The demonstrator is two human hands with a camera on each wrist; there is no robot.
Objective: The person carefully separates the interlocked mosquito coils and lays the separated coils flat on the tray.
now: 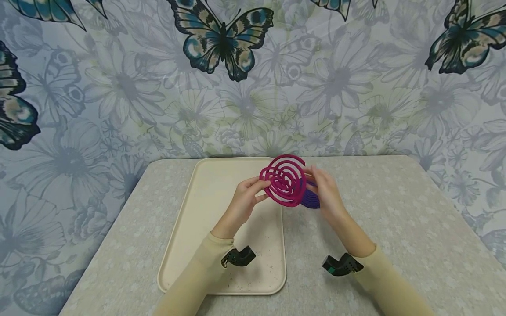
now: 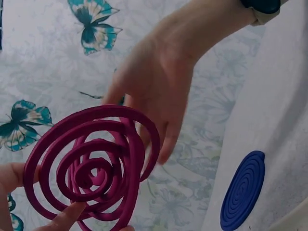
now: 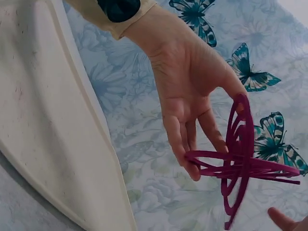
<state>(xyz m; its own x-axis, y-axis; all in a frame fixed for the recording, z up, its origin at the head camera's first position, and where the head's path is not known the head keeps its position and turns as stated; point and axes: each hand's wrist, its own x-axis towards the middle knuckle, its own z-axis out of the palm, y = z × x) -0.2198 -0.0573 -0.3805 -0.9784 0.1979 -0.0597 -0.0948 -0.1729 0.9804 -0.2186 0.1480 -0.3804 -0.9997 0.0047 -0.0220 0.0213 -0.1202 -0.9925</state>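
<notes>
Two crossing coils form a magenta spiral piece, held up above the surface. My left hand pinches its left side between thumb and fingers. Beside the opposite edge is my right hand, its fingers extended and loosely bent. In the right wrist view a fingertip of it shows apart from the coils; contact elsewhere is partly hidden. A flat blue spiral disc lies on the table, partly covered by the right hand in the head view.
A cream rectangular tray rests on the left half of the grey patterned table, with small dark specks near its front. Behind the table hangs a butterfly-and-flower backdrop. Both wrists carry black devices.
</notes>
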